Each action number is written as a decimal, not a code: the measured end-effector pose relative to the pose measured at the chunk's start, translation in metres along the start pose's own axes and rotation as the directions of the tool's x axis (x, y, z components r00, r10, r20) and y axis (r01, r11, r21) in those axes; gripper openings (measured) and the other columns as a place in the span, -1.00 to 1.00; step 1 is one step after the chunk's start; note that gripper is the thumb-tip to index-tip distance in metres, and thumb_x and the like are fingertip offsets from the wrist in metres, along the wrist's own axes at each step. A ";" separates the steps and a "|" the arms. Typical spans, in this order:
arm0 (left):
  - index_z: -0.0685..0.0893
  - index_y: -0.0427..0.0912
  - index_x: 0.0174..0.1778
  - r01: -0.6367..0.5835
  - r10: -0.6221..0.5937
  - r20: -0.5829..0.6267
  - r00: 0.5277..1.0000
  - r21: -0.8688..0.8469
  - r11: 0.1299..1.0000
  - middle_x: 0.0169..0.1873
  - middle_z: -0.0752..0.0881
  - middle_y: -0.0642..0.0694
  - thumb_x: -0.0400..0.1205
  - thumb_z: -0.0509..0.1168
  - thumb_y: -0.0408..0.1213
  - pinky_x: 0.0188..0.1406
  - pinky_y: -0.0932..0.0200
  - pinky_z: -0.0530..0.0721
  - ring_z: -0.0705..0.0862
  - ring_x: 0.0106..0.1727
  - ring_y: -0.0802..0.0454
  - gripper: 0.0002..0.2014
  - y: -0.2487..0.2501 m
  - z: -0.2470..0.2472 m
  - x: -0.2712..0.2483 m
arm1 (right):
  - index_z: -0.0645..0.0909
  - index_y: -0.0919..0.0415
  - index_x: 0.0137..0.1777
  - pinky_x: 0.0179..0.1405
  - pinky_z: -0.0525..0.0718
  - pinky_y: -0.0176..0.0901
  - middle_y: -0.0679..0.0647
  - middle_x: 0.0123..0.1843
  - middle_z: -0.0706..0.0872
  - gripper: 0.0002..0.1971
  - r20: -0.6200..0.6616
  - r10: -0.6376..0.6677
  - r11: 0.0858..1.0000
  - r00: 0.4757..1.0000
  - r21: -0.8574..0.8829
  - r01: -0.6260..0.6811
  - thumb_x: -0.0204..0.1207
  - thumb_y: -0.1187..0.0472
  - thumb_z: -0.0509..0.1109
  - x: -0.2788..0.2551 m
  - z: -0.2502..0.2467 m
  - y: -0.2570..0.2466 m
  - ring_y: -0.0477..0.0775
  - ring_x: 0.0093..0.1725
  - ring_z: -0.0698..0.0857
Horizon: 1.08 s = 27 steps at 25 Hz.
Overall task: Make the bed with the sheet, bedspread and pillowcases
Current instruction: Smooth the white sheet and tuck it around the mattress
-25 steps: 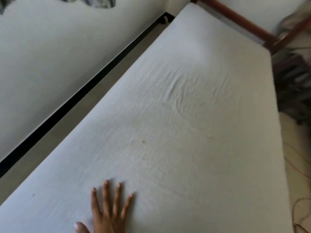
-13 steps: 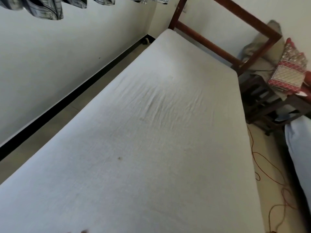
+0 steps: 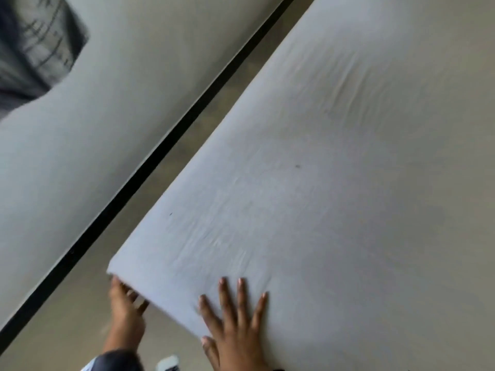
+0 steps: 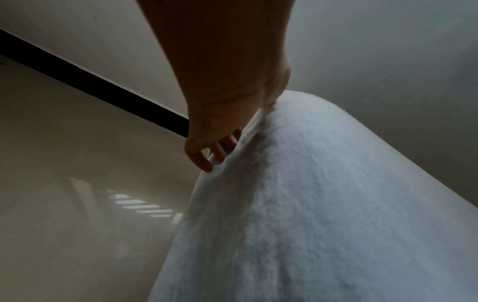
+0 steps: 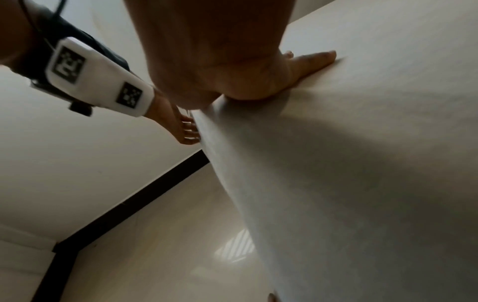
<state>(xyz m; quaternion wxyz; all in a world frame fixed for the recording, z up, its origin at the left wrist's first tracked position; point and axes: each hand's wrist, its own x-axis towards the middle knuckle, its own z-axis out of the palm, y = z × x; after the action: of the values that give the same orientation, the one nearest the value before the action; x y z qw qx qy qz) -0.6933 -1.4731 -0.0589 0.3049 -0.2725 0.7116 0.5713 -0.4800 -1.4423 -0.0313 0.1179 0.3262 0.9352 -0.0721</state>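
Note:
A white sheet point(image 3: 321, 183) covers the mattress and has faint creases near the middle. My right hand point(image 3: 235, 317) lies flat on top of it near the closest corner, fingers spread; the right wrist view shows the palm point(image 5: 271, 77) pressing down at the edge. My left hand point(image 3: 126, 309) is at the end face of the mattress just below that corner. Its fingers point(image 4: 212, 147) are fairly straight and push into a fold of the sheet, and their tips are hidden behind the cloth. No bedspread or pillowcase is in view.
A strip of beige floor point(image 3: 67, 317) runs between the bed and the pale wall with its black skirting point(image 3: 160, 162). Dark checked cloth point(image 3: 34, 49) hangs on the wall at upper left. A small white object point(image 3: 167, 362) lies on the floor by my arm.
The view has swung down and left to the bed's near corner. My right hand is back in sight, flat on the sheet, and my left hand has appeared at the mattress end.

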 end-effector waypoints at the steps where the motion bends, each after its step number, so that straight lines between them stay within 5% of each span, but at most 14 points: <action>1: 0.52 0.04 0.01 -0.001 0.001 0.025 1.000 -0.011 1.000 -0.24 0.51 0.08 0.69 0.06 0.05 -0.23 0.14 0.48 0.49 -0.17 0.01 -0.78 -0.003 -0.004 0.006 | 0.20 -0.08 0.64 0.22 0.22 0.75 0.27 0.64 0.29 -0.02 0.016 -0.024 1.000 1.000 -0.016 0.024 0.16 -0.30 0.36 -0.009 0.003 -0.011 0.51 0.56 0.25; 3: 0.35 -0.03 0.41 -0.047 0.046 -0.025 0.999 -0.023 0.999 -0.12 0.54 0.00 0.70 0.06 -0.11 -0.24 0.07 0.56 0.51 -0.20 -0.05 -0.65 -0.009 -0.015 0.017 | 0.34 -0.04 0.58 0.31 0.22 0.65 0.23 0.64 0.29 -0.11 -0.014 -0.061 0.997 0.998 0.041 0.061 0.18 -0.21 0.44 -0.016 0.004 -0.031 0.45 0.57 0.29; 5: 0.14 0.08 0.57 -0.084 0.084 -0.003 0.996 0.025 0.996 0.25 0.53 -0.15 0.71 0.10 -0.20 -0.13 -0.07 0.64 0.60 -0.13 -0.05 -0.50 -0.013 -0.026 0.028 | 0.47 0.03 0.49 0.43 0.18 0.49 0.16 0.64 0.31 -0.27 -0.054 -0.122 0.983 0.991 0.134 0.128 0.28 -0.12 0.45 -0.019 0.014 -0.052 0.35 0.61 0.24; 7: 0.22 0.07 0.56 -0.114 0.099 0.122 0.988 0.128 0.985 0.37 0.51 -0.18 0.69 0.11 -0.25 0.01 -0.16 0.69 0.64 0.02 -0.08 -0.50 -0.012 -0.030 0.030 | 0.49 0.16 0.48 0.53 0.06 0.37 0.17 0.65 0.28 -0.26 -0.065 -0.210 0.966 0.975 0.140 0.218 0.30 -0.13 0.42 -0.026 0.021 -0.070 0.30 0.66 0.11; 10: 0.48 -0.06 0.40 -0.150 0.088 0.266 0.960 0.224 0.963 0.10 0.65 -0.07 0.68 0.03 -0.20 0.11 -0.07 0.65 0.58 -0.02 0.06 -0.64 -0.012 -0.025 0.027 | 0.45 0.28 0.50 0.61 -0.02 0.25 0.23 0.64 0.30 -0.26 -0.072 -0.160 0.967 0.984 0.189 0.171 0.40 -0.16 0.38 -0.027 0.025 -0.080 0.28 0.66 0.13; 12: 0.55 0.01 0.21 -0.129 0.065 0.227 0.972 0.281 0.951 0.03 0.64 0.00 0.67 0.00 -0.13 0.22 -0.04 0.50 0.56 0.02 0.08 -0.71 -0.014 -0.025 0.033 | 0.47 0.24 0.49 0.65 0.08 0.08 0.17 0.58 0.41 -0.29 -0.062 -0.149 0.963 0.987 0.218 0.159 0.42 -0.18 0.32 -0.029 0.030 -0.086 0.18 0.60 0.28; 15: 0.55 0.00 0.22 -0.064 0.002 0.165 0.986 0.370 0.927 0.31 0.57 0.00 0.63 0.03 -0.03 0.54 -0.10 0.18 0.42 0.42 -0.04 -0.67 -0.020 -0.025 0.050 | 0.49 0.23 0.45 0.43 0.45 -0.17 0.10 0.48 0.53 -0.16 0.032 -0.066 0.924 0.997 0.379 0.049 0.16 -0.12 0.58 -0.031 0.048 -0.097 0.06 0.42 0.54; 18: 0.54 -0.03 0.05 -0.007 -0.045 0.174 0.984 0.289 0.957 -0.01 0.60 0.05 0.74 -0.04 -0.08 0.12 0.15 0.45 0.52 -0.02 0.08 -0.74 -0.018 -0.015 0.047 | 0.43 0.33 0.49 0.42 0.48 0.02 0.19 0.48 0.53 -0.04 0.118 0.073 0.928 0.990 0.356 -0.110 0.06 -0.02 0.63 -0.021 0.065 -0.102 0.16 0.45 0.55; 21: 0.47 0.01 -0.22 0.015 -0.043 0.114 0.993 0.231 0.973 -0.33 0.53 0.05 0.74 -0.09 -0.08 -0.28 0.22 0.42 0.42 -0.31 0.12 -0.69 -0.017 -0.009 0.043 | 0.48 0.38 0.46 0.33 0.59 0.18 0.27 0.45 0.56 0.05 0.141 0.070 0.943 0.988 0.312 -0.112 -0.06 -0.10 0.65 -0.015 0.071 -0.105 0.23 0.41 0.58; 24: 0.47 -0.03 -0.34 0.114 -0.110 0.132 0.985 -0.021 0.993 -0.48 0.54 0.04 0.70 -0.07 -0.04 -0.27 0.13 0.43 0.45 -0.35 0.07 -0.64 -0.017 -0.003 0.044 | 0.47 0.38 0.47 0.28 0.64 0.13 0.26 0.46 0.53 0.11 0.125 0.084 0.951 0.989 0.287 -0.117 -0.13 -0.13 0.68 -0.015 0.078 -0.103 0.23 0.40 0.58; 27: 0.48 -0.10 -0.33 0.311 -0.223 0.256 0.941 -0.388 0.868 -0.43 0.55 0.03 0.58 0.06 -0.01 -0.14 0.19 0.46 0.49 -0.30 0.08 -0.71 -0.027 -0.006 0.040 | 0.57 0.23 0.43 0.22 0.67 0.04 0.14 0.41 0.58 -0.16 0.084 0.087 0.947 0.993 0.302 -0.109 0.17 -0.24 0.39 -0.014 0.084 -0.103 0.16 0.39 0.46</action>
<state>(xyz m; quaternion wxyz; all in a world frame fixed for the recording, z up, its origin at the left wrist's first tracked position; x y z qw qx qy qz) -0.7006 -1.4863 -0.1048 0.3859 -0.3684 0.4910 0.6887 -0.5191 -1.5487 -0.1022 0.1017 0.3839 0.8906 -0.2216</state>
